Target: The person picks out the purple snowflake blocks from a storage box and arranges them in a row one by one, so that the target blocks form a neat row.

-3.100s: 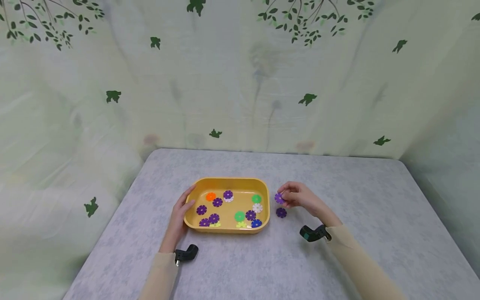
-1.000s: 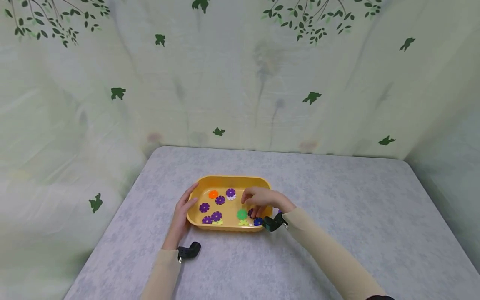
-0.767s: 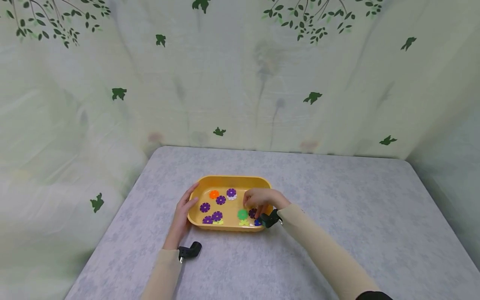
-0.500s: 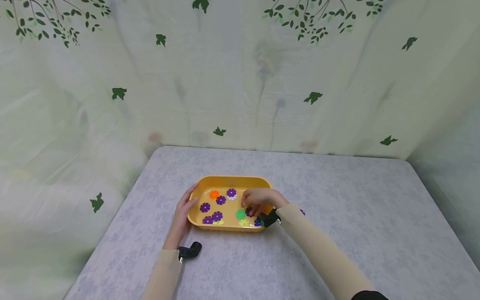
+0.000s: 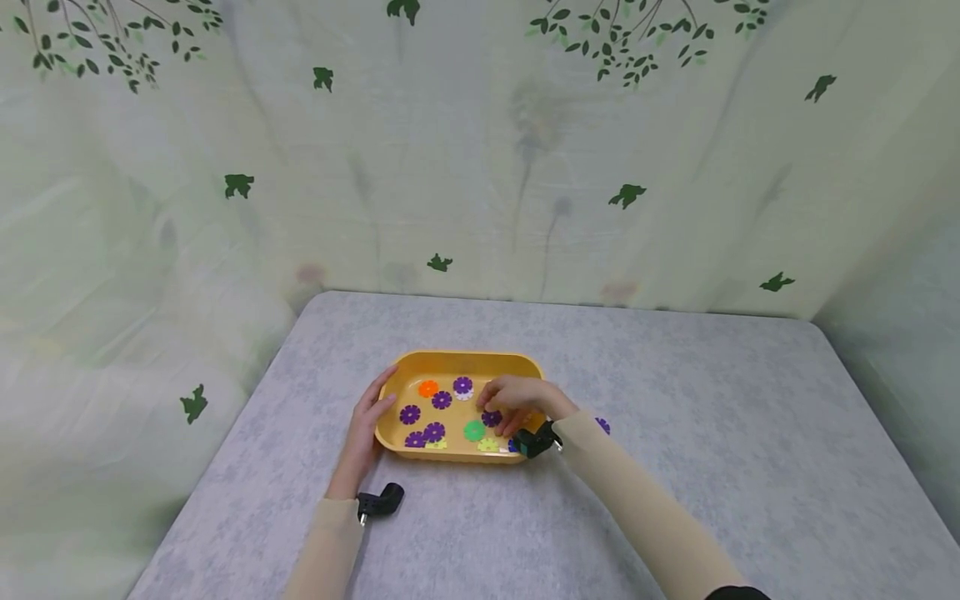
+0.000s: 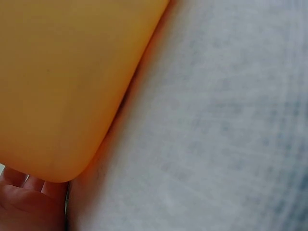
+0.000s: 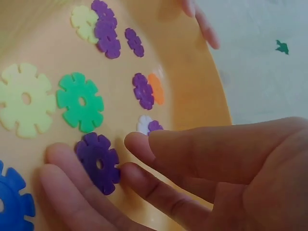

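Note:
A yellow tray [image 5: 465, 457] holds several snowflake discs. My left hand [image 5: 363, 421] grips its left end, thumb over the rim and fingers outside; in the left wrist view, part of that hand [image 6: 31, 199] lies against the tray's corner. Inside the right part, my right hand [image 5: 517, 400] reaches down with spread, bent fingers. Its fingertips touch or nearly touch a purple snowflake disc [image 7: 98, 163] lying on the tray floor. Beside that disc lie a green disc [image 7: 81, 102], a pale yellow one [image 7: 26, 100] and a blue one [image 7: 12, 199]. The hand covers some of the tray's right side.
Purple discs [image 5: 434, 432], an orange disc [image 5: 428, 389] and a white disc partly under a purple one [image 5: 462, 385] lie farther left in the tray. On the grey table [image 5: 712, 400], another purple disc [image 5: 603, 426] shows past my right sleeve. A patterned curtain [image 5: 480, 167] hangs behind.
My right hand has gone from pinching a purple disc at the table into the tray. Lately the purple and green discs by its fingers slid left. The left hand keeps its hold.

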{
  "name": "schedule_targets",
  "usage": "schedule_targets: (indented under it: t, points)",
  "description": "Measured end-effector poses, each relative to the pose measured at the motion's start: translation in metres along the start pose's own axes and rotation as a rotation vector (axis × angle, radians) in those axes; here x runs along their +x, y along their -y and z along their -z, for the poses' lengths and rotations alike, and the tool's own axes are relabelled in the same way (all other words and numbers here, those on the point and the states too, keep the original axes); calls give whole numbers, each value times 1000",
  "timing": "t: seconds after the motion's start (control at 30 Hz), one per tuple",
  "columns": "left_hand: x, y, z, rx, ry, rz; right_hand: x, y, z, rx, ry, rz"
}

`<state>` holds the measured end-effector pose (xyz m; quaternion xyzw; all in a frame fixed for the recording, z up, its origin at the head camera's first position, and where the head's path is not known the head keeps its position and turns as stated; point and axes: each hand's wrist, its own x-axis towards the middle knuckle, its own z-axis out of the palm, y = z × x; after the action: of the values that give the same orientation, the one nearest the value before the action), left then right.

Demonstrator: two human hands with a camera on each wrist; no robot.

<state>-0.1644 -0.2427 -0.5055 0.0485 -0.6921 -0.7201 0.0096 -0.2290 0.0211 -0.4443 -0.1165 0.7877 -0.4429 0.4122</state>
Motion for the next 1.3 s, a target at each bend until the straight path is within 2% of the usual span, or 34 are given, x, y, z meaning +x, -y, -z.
schedule_targets:
  t: [0.53,0.67,0.83,1.07,1.3]
  points:
    - [0,-3,-4,9,19,0,5,-8,-5,-26,-56,31]
    - [1,-1,-4,10,21,-5,2,-7,-3,-16,-40,90]
    - [1,2,-3,9,15,-23,-10,-4,6,-14,-65,216]
    - [0,2,-3,0,8,-17,-32,-13,28,75,-97,339]
    - [-1,1,-1,-2,13,-24,-59,-36,53,147,-178,376]
